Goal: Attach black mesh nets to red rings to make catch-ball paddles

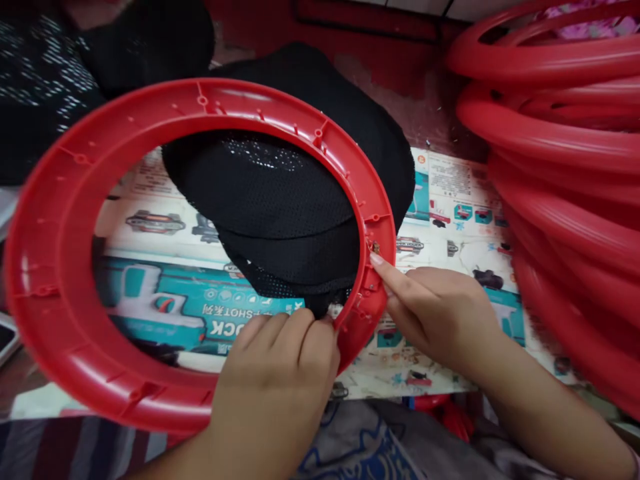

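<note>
Left hand [280, 370] in close, fingers clamped on the red ring [45, 227] above the printed sheet [450, 193]! Right hand's [445, 303] index meets a small brown piece [375, 249], grip unclear; black mesh fabric [280, 193] lies beyond.

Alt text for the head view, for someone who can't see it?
A red plastic ring, ribbed side showing, is gripped at its near edge by the left hand while the right hand touches its right side. Black mesh fabric shows through its opening; stacked red rings stand at right.
</note>
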Demonstrator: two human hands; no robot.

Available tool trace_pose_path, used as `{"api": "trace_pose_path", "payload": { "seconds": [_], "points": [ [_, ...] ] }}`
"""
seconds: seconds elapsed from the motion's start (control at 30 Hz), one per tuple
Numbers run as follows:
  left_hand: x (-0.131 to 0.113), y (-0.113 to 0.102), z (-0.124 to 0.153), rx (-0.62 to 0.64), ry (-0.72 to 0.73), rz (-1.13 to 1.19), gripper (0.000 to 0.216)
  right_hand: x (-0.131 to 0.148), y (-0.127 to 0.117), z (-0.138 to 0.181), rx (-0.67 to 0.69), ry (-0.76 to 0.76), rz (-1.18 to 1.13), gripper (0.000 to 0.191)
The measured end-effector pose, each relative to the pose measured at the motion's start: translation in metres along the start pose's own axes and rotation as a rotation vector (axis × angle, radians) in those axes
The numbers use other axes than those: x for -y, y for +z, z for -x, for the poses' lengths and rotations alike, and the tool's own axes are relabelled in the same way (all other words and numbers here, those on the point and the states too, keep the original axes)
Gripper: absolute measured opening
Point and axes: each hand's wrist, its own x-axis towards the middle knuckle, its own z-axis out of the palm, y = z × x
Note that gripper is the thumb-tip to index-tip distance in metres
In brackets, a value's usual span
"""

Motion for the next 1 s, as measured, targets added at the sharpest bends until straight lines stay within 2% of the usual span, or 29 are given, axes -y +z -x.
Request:
{"api": "trace_pose_path", "payload": {
  "seconds": [0.17, 0.43, 0.73, 1.0],
  "points": [
    [0.0014, 0.0050, -0.0010, -0.103, 0.031, -0.054, 0.024, 0.0007, 0.0047, 0.0015, -0.082, 0.000, 0.017, 0.034],
    [0.0036, 0.0079, -0.0008, -0.072, 0.013, -0.073, 0.025, -0.0026, 0.0092, 0.0032, -0.175, 0.028, -0.094, 0.027],
    [0.0040, 0.0083, -0.0013, -0.064, 0.022, -0.080, 0.025, -0.0029, 0.0088, 0.0044, -0.090, 0.036, -0.082, 0.032],
    [0.0017, 0.0086, -0.0007, -0.072, 0.008, -0.094, 0.024, -0.0057, 0.0037, 0.0028, -0.168, 0.067, -0.169, 0.029]
  ]
}}
